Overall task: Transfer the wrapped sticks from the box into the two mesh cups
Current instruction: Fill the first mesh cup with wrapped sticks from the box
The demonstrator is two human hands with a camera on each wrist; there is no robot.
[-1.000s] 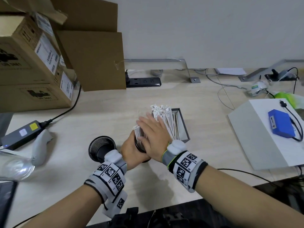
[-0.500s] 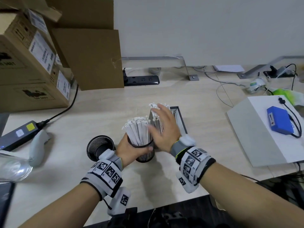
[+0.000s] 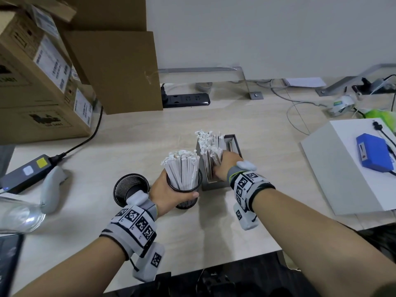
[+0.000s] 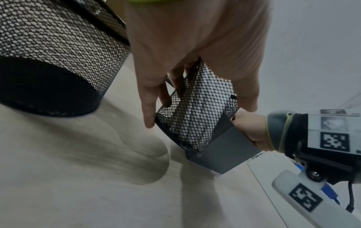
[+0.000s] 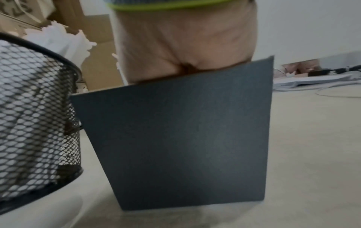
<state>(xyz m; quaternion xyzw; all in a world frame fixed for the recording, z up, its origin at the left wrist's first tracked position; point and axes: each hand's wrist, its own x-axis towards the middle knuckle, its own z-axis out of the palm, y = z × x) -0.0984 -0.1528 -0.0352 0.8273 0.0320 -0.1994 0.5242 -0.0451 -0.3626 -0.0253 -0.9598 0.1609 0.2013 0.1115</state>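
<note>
On the pale wooden desk (image 3: 246, 129), cardboard boxes (image 3: 38, 82).

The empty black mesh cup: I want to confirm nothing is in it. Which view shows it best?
The head view: it looks down into the empty black mesh cup. The left wrist view shows only its mesh wall from outside; the right wrist view misses it.

My left hand (image 3: 169, 196) and the full mesh cup (image 3: 184, 189) it grips stand touching the grey box (image 3: 216, 185), so no gap lies between them. The empty mesh cup (image 3: 131, 188) crowds my left wrist. Bare bench (image 3: 267, 168) lies open right of the box, up to the white case (image 3: 334, 174). Cardboard cartons (image 3: 42, 86) wall the far left.
</note>
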